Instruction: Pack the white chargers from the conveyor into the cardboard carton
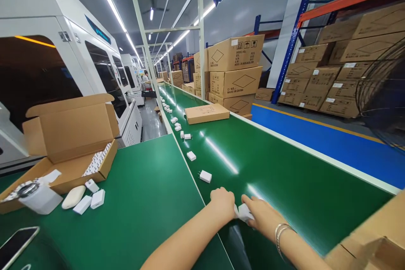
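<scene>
Over the near end of the green conveyor belt point(268, 164), my right hand point(264, 217) is closed around a white plug charger point(245, 213). Close beside it, my left hand point(223, 202) is curled shut with its back toward me. A bit of white shows at its inner edge, but what the fingers hold is hidden. Just beyond my left hand, a white charger point(205, 176) lies on the belt with its prongs pointing left. Another charger point(191, 156) lies farther up, and several more trail away along the belt's left edge.
On the green side table point(142, 177) are an open carton point(72, 135) holding small white pieces, loose white chargers point(98, 199), a white container point(41, 198) and a phone point(17, 247). A flat carton point(207, 114) lies on the belt. Cardboard point(376, 232) stands near right.
</scene>
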